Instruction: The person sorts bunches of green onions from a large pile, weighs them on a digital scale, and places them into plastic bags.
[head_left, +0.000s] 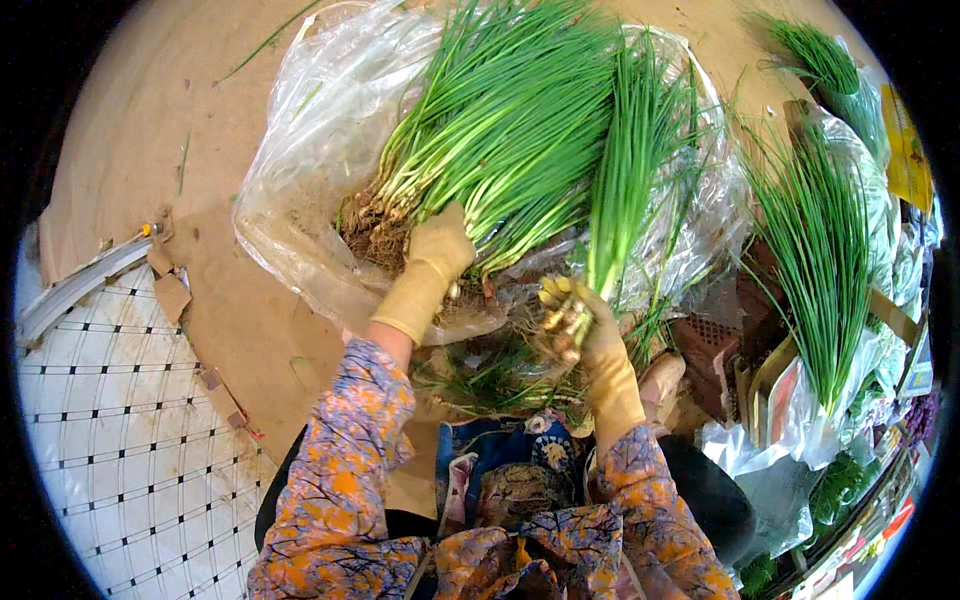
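A large pile of green onions (530, 130) with soil-covered roots lies on a clear plastic sheet (290, 180). My left hand (442, 240), in a tan glove, is closed at the stalks' lower ends near the roots; its fingertips are partly hidden. In my gloved right hand (595, 325) is a separate bunch of green onions (630, 160), gripped near the pale bulbs, which point toward me. The leaves of this bunch stretch away beside the pile's right side.
Trimmings (500, 375) lie between my arms, before my lap. At right, another bunch of green onions (825, 270) rests on plastic bags (770, 410), with more greens (815, 55) beyond. Brown cardboard (230, 290) covers the floor, with white tiles (130, 420) at left.
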